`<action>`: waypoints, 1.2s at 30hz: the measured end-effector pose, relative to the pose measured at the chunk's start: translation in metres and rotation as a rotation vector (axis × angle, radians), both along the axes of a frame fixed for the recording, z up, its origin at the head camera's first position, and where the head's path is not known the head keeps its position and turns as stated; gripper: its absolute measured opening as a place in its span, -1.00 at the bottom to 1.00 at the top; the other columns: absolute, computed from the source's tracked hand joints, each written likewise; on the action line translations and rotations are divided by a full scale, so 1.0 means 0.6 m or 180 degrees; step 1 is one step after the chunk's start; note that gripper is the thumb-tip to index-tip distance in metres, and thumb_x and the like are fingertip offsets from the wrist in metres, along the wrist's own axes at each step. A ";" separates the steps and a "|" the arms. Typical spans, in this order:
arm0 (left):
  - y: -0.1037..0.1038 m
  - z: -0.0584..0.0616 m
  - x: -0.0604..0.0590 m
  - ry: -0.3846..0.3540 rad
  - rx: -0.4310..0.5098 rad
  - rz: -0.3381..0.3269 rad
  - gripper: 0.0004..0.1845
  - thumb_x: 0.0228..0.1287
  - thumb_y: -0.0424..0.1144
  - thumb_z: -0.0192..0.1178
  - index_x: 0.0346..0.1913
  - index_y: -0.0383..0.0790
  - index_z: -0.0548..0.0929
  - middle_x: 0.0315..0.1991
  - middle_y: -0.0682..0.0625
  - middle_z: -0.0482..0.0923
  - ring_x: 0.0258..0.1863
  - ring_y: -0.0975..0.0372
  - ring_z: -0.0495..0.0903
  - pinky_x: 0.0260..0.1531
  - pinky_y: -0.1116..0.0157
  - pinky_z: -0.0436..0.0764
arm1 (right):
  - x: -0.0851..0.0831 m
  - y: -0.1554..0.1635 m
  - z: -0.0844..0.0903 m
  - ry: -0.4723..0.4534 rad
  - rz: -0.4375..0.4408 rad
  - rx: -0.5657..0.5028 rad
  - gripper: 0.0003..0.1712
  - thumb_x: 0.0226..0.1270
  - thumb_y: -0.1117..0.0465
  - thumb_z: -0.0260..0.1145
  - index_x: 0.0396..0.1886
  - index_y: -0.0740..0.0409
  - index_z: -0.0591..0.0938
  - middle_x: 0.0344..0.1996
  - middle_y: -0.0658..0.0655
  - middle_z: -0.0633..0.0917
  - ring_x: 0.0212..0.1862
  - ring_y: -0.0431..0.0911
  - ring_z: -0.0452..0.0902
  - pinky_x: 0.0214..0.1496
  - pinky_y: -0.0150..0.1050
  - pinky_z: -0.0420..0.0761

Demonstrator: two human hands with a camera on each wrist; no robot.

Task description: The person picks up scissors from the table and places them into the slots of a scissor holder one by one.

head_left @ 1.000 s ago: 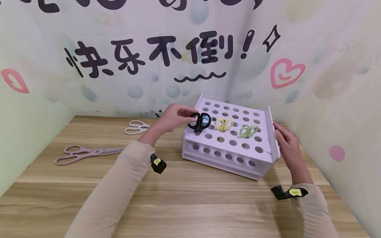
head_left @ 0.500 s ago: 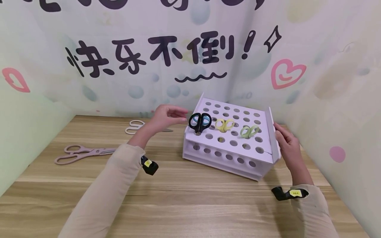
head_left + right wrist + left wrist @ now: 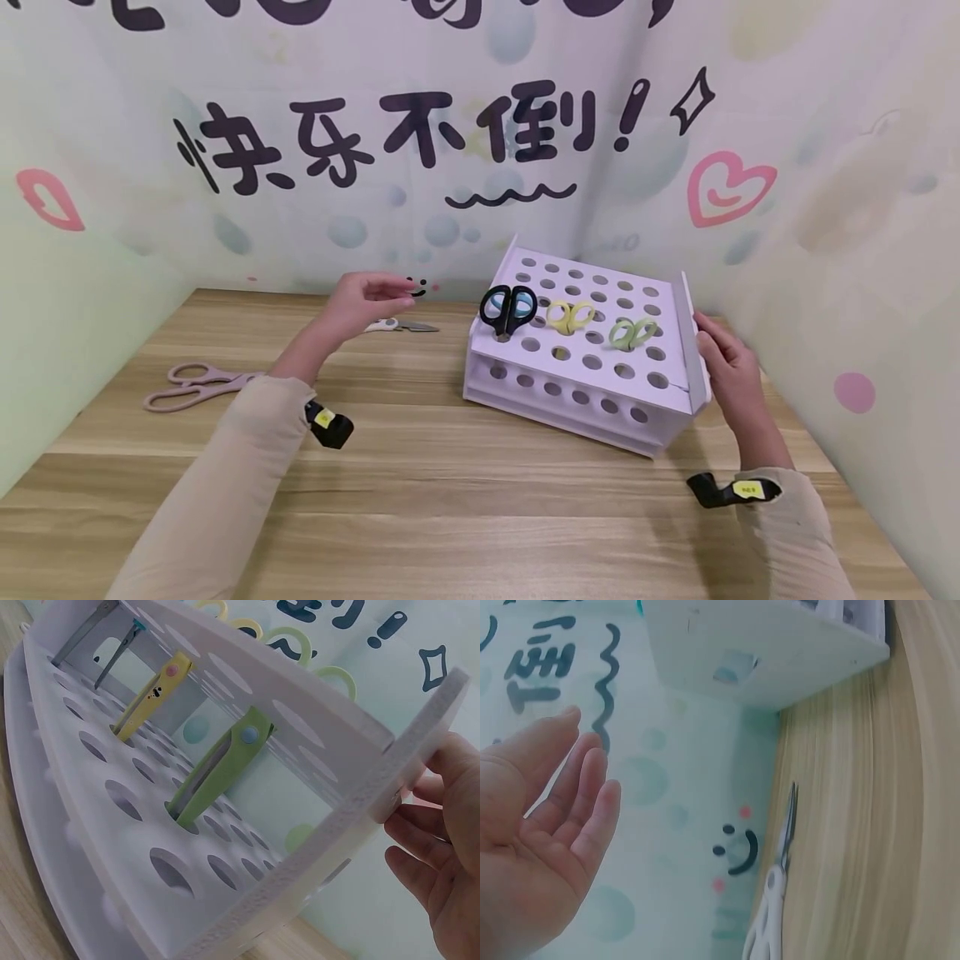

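Observation:
My left hand (image 3: 352, 307) hovers left of the lilac holed rack (image 3: 693, 358), its fingers loosely bent and holding nothing. Below it lie white-handled scissors (image 3: 386, 324), their loops hidden by the hand in the head view; the left wrist view also shows these scissors (image 3: 776, 885). My right hand (image 3: 731, 371) grips the rack's right side panel. Black scissors (image 3: 507, 323), blue scissors (image 3: 498, 300), yellow scissors (image 3: 572, 325) and green scissors (image 3: 628, 342) stand in the rack's holes, handles up. Through the right wrist camera, the blades of the green scissors (image 3: 217, 769) point down into the lower tier.
Pink scissors (image 3: 232, 380) lie flat on the wooden table (image 3: 450, 517) at the left, partly behind the left sleeve (image 3: 247, 467). A printed curtain (image 3: 420, 208) hangs behind the rack, and side walls bound the table.
My left hand has let go of the black scissors, now standing in the rack, and moved left over the white scissors. My right hand keeps its place on the rack.

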State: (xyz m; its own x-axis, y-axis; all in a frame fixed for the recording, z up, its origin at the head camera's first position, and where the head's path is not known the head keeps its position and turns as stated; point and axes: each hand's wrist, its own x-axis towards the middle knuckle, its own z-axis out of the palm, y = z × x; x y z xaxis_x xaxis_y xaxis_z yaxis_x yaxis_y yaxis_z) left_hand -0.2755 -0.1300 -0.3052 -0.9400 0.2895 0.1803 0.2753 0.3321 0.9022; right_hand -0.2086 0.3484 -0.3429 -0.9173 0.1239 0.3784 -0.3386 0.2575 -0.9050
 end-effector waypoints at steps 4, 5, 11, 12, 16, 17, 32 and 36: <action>-0.030 -0.008 0.007 -0.0025 -0.0078 0.0102 -0.59 0.19 -0.25 0.24 0.06 -0.40 0.53 -0.06 -0.19 0.56 -0.23 0.37 0.54 -0.26 0.44 0.54 | 0.002 -0.001 0.002 -0.0027 -0.0036 0.0041 -0.52 0.38 0.20 0.10 0.27 0.18 0.38 0.00 -0.23 0.49 -0.10 -0.35 0.42 -0.26 -0.62 0.46; -0.038 -0.010 0.009 -0.0043 -0.0099 0.0126 -0.58 0.20 -0.24 0.24 0.07 -0.40 0.53 -0.06 -0.20 0.55 -0.23 0.37 0.54 -0.26 0.44 0.55 | 0.002 -0.001 0.002 -0.0025 -0.0027 0.0026 -0.52 0.38 0.20 0.10 0.27 0.18 0.38 0.00 -0.22 0.49 -0.10 -0.34 0.42 -0.25 -0.62 0.46; -0.092 -0.024 0.020 -0.0143 -0.0235 0.0236 -0.53 0.22 -0.15 0.21 0.12 -0.37 0.49 -0.03 -0.22 0.53 -0.20 0.35 0.52 -0.26 0.39 0.57 | 0.002 0.000 0.001 0.0016 0.0007 -0.0040 -0.53 0.37 0.22 0.11 0.26 0.19 0.38 0.00 -0.22 0.50 -0.09 -0.34 0.42 -0.24 -0.62 0.46; -0.101 -0.026 0.022 -0.0147 -0.0253 0.0258 -0.52 0.23 -0.15 0.21 0.12 -0.38 0.48 -0.02 -0.22 0.52 -0.21 0.36 0.52 -0.26 0.39 0.57 | 0.002 0.001 0.001 0.0020 0.0009 -0.0044 -0.53 0.37 0.22 0.11 0.26 0.19 0.38 0.00 -0.22 0.50 -0.09 -0.34 0.42 -0.24 -0.62 0.46; -0.138 -0.033 0.033 -0.0193 -0.0331 0.0364 -0.50 0.24 -0.13 0.19 0.14 -0.41 0.46 -0.05 -0.15 0.55 -0.26 0.42 0.53 -0.29 0.43 0.56 | 0.002 0.003 -0.002 0.0041 -0.0008 -0.0014 -0.53 0.38 0.22 0.10 0.26 0.20 0.38 -0.01 -0.23 0.51 -0.09 -0.35 0.42 -0.24 -0.63 0.45; -0.147 -0.035 0.036 -0.0203 -0.0345 0.0394 -0.49 0.25 -0.12 0.18 0.14 -0.42 0.45 -0.06 -0.14 0.55 -0.26 0.45 0.53 -0.29 0.44 0.56 | 0.001 0.004 -0.003 0.0046 -0.0016 0.0004 -0.53 0.38 0.22 0.10 0.26 0.19 0.38 -0.01 -0.23 0.51 -0.09 -0.35 0.42 -0.24 -0.63 0.45; -0.287 -0.077 0.078 -0.0393 -0.0721 0.0905 -0.35 0.26 -0.02 0.13 0.20 -0.49 0.34 -0.27 0.27 0.50 -0.39 0.58 0.49 -0.37 0.43 0.58 | -0.003 0.008 -0.008 -0.0021 -0.0016 0.0033 -0.51 0.39 0.22 0.09 0.28 0.19 0.36 0.01 -0.25 0.48 -0.09 -0.35 0.41 -0.25 -0.63 0.45; -0.316 -0.082 0.093 -0.0404 -0.0939 0.1015 -0.36 0.29 -0.04 0.11 0.19 -0.54 0.33 -0.17 -0.02 0.56 -0.42 0.61 0.44 -0.40 0.43 0.57 | -0.004 0.006 -0.008 0.0004 0.0011 -0.0005 -0.52 0.38 0.23 0.09 0.28 0.19 0.37 0.00 -0.23 0.49 -0.10 -0.35 0.42 -0.25 -0.62 0.46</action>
